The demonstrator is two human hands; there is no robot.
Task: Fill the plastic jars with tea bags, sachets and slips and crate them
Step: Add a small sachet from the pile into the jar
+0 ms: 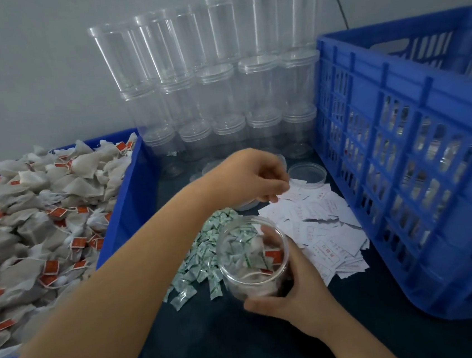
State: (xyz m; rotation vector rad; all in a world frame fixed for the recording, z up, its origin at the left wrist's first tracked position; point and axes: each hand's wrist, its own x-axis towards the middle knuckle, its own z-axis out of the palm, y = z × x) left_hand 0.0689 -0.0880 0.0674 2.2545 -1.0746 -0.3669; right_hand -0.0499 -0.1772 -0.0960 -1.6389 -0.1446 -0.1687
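Reaching left hand [253, 177] pinches at slips [314, 217] on table; right hand [295, 286] grips jar [253, 260] beside sachets [205, 258]. Lift one slip only, drop it through the mouth.

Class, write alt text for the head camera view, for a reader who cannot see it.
A person's right hand grips an open plastic jar holding tea bags and a sachet, while the left hand reaches over a pile of white slips. Green-printed sachets lie beside the jar, a blue tray of tea bags sits left, a blue crate right, and stacked empty jars behind.
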